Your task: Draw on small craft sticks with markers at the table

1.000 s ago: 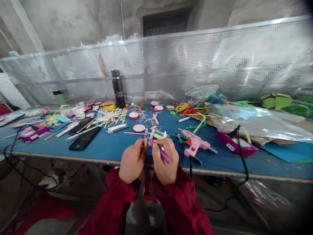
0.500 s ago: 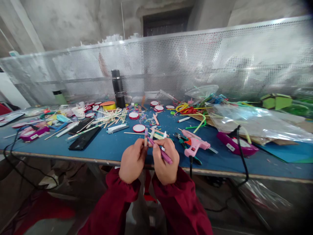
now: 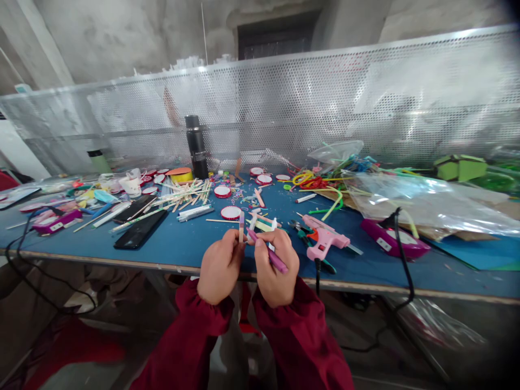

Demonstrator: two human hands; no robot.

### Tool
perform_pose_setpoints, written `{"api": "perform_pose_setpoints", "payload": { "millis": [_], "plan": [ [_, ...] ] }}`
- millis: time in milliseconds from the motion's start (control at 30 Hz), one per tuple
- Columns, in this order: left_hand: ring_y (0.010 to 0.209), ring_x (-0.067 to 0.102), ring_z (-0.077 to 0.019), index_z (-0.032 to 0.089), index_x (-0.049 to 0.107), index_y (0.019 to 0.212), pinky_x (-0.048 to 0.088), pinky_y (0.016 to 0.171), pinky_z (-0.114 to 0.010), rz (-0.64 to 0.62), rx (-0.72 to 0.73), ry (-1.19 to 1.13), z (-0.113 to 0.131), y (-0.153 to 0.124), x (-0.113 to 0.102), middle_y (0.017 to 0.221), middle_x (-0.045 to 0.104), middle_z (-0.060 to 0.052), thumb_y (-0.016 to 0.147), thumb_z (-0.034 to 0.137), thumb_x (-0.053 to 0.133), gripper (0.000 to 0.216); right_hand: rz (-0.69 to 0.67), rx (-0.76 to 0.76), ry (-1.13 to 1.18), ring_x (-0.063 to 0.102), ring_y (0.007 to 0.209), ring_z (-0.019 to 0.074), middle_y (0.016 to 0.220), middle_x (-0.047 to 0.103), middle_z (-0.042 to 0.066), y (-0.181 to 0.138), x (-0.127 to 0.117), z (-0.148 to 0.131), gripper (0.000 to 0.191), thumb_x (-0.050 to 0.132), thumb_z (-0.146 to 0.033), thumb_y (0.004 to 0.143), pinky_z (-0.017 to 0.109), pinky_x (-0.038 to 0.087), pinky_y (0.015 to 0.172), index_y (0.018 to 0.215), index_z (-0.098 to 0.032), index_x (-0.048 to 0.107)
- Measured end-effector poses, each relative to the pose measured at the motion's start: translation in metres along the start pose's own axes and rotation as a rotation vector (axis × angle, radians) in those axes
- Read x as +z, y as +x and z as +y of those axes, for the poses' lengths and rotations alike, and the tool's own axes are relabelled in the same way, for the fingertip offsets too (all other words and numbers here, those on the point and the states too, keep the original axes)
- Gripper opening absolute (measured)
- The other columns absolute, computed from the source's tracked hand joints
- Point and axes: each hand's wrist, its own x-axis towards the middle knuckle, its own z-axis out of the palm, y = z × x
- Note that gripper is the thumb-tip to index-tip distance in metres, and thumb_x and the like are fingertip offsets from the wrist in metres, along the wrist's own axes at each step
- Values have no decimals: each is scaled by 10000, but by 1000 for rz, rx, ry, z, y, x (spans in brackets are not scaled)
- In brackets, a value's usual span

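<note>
My left hand (image 3: 220,265) pinches a small flat wooden stick (image 3: 241,226) upright, its top part coloured purple. My right hand (image 3: 278,266) is wrapped round a purple marker (image 3: 277,261), whose upper end points at the stick, close beside it. Whether the marker touches the stick I cannot tell. Both hands are over the table's front edge. Just beyond them lie pale sticks and white pieces (image 3: 268,221), partly hidden by my fingers. A white-topped, red-rimmed disc (image 3: 231,213) lies behind the stick.
To the right lie a pink glue gun (image 3: 327,238), pliers (image 3: 303,234) and a purple box with a black cable (image 3: 392,238). On the left are a black phone (image 3: 140,230) and a pile of wooden sticks (image 3: 190,194). A black bottle (image 3: 196,147) stands behind.
The marker's tip has shifted slightly away from the top of the stick, to the right and down. The left hand stays nearly still, holding the stick.
</note>
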Motion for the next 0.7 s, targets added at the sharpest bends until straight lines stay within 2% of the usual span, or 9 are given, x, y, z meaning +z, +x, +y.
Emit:
{"api": "perform_pose_setpoints", "payload": {
  "millis": [233, 500, 700],
  "plan": [
    [774, 642, -189, 231, 575, 1120, 410, 690, -280, -6, 6, -1, -3, 0, 2, 889, 718, -16, 1059, 307, 412, 190, -54, -39, -2, 627, 823, 192, 819, 690, 0, 1, 0, -1, 134, 548, -146, 937, 399, 475, 870, 872, -236, 621],
    [752, 634, -189, 239, 571, 1119, 405, 673, -278, -5, 2, -8, -2, 0, 1, 866, 708, -8, 1062, 337, 408, 198, -23, -41, -1, 632, 809, 192, 809, 693, -3, 1, 0, -1, 138, 541, -148, 944, 409, 476, 879, 872, -241, 613],
    [820, 669, -204, 239, 559, 1098, 437, 735, -288, 0, 10, -24, -3, 0, 3, 880, 715, -17, 1056, 333, 418, 175, -69, -67, -1, 647, 827, 198, 819, 704, -2, 2, -1, -1, 126, 555, -149, 934, 425, 478, 921, 898, -247, 625]
  ]
}}
